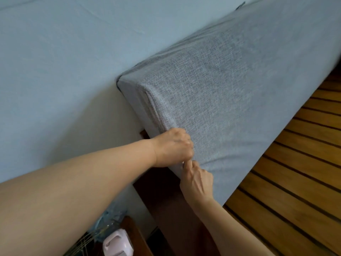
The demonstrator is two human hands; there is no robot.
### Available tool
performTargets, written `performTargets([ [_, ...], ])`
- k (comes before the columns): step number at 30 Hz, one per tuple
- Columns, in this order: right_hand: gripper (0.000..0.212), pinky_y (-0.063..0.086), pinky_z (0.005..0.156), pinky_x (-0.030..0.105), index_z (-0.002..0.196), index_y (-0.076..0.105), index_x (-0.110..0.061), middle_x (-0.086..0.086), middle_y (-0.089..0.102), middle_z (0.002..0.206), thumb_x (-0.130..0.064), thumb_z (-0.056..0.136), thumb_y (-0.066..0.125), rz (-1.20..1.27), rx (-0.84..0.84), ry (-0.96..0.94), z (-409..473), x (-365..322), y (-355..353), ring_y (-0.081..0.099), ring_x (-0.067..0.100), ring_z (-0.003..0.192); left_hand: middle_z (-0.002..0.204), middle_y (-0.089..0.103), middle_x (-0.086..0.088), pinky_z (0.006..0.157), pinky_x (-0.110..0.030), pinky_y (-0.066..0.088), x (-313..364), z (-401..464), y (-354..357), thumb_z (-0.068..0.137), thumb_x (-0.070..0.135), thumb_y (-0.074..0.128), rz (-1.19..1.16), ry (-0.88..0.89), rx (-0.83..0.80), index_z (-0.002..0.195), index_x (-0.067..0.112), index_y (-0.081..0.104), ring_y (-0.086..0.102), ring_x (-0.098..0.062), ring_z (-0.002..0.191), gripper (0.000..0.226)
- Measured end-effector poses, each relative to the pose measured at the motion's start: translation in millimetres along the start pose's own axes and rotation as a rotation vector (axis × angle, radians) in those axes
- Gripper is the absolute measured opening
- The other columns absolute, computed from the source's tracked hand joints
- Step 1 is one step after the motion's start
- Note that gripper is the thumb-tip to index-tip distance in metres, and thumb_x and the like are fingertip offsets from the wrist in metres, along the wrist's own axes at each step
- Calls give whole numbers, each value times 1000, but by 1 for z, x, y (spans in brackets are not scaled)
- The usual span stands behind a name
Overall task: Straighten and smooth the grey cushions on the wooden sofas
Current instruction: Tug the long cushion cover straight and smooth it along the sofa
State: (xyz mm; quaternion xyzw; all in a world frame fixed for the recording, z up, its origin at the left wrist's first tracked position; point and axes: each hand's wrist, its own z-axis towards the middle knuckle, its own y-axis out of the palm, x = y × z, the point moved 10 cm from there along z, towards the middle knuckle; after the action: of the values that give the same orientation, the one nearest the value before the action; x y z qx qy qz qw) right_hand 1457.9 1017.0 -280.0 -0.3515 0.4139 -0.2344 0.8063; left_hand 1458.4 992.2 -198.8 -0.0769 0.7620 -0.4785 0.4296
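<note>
A large grey woven cushion [230,85] stands tilted against the pale wall, over the wooden slatted sofa seat [299,182]. Its cover is bunched into folds along the lower left corner. My left hand [173,146] grips the cover fabric at that corner with curled fingers. Just below it, my right hand [197,182] pinches the cover's bottom edge between thumb and fingers. The two hands touch each other at the cushion's lower edge.
The dark wooden sofa frame [166,196] runs below the hands. A pale wall [64,71] fills the left. At the bottom left lie a pink-white object [118,242] and some clear plastic [108,218] beside the sofa.
</note>
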Motion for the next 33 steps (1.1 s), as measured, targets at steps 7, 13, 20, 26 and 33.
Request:
performTargets([
  [7, 38, 32, 60, 31, 102, 52, -11, 3, 53, 101, -47, 92, 53, 162, -23, 317, -3, 16, -2, 62, 23, 84, 46, 55, 4, 45, -19, 39, 1, 3, 4, 60, 10, 41, -37, -42, -103, 43, 18, 56, 55, -17, 42, 24],
  [13, 22, 30, 66, 28, 118, 42, -13, 3, 56, 113, -10, 97, 33, 82, -157, 161, -1, 3, 5, 61, 23, 94, 44, 54, 0, 40, -18, 37, 2, 1, 8, 62, 8, 35, -24, -76, -141, 43, 15, 55, 54, -19, 40, 28],
  [20, 23, 30, 59, 32, 104, 56, -6, 11, 63, 98, -5, 88, 40, 80, -108, 10, 2, 1, -1, 63, 32, 75, 45, 55, 6, 43, -17, 34, 9, 3, 16, 55, 11, 51, 142, -84, -307, 41, 20, 56, 55, -13, 43, 17],
  [26, 9, -5, 49, 16, 67, 60, -5, 4, 50, 44, -8, 61, 66, 60, 55, -77, -6, 9, -20, 40, 22, 25, 99, 68, 0, 64, -28, 35, 26, 18, 5, 89, 7, 42, 177, -43, -461, 93, 18, 66, 64, -22, 97, 27],
  [33, 32, -1, 45, 18, 76, 65, -9, 0, 51, 49, -21, 74, 36, 85, 77, -153, -27, 26, -46, 39, 21, 26, 107, 66, -2, 67, -29, 37, 46, 36, -26, 91, 7, 44, 165, -63, -545, 100, 16, 64, 63, -25, 102, 24],
])
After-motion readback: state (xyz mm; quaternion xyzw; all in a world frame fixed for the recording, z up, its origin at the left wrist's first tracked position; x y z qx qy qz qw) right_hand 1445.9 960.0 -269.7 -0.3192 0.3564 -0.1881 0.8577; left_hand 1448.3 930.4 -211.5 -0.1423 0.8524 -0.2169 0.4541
